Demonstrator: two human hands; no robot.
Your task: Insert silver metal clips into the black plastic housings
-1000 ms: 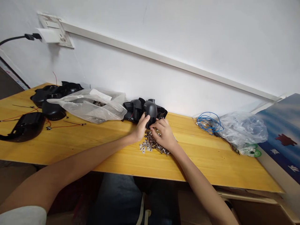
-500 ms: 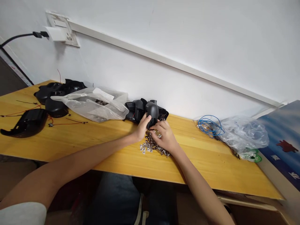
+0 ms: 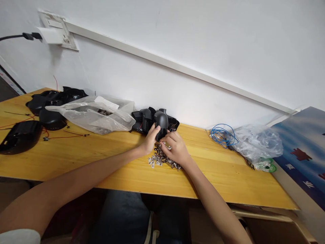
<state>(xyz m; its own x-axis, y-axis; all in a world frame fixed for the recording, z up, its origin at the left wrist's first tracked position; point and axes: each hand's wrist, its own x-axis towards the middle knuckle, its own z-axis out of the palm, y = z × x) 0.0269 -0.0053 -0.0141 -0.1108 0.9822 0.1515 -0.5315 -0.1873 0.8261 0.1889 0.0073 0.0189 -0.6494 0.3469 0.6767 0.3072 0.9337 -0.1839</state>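
Black plastic housing [image 3: 161, 121] braced upright on the tabletop [image 3: 228, 176], left-hand fingers [image 3: 155, 129] gripping its side to steady it; right-hand fingers [image 3: 169, 138] curled at its base, grip unclear, just above loose metal fittings [image 3: 158, 159].

Gripping a black housing [image 3: 161, 123] in the left hand [image 3: 149, 140], with the right hand [image 3: 176, 148] reaching its lower end.
Holding the housing upright just in front of more black parts [image 3: 142, 118], right fingertips [image 3: 165, 139] touching its base above a pile of metal fittings [image 3: 159, 157] on a wooden table [image 3: 215, 169]. Lying to the left: a clear bag [image 3: 88, 118] with small metal pieces inside, black shells [image 3: 21, 137], and thin red wires [image 3: 68, 135]. Lying to the right: a coil of blue wire [image 3: 223, 135] beside another clear bag [image 3: 257, 142].
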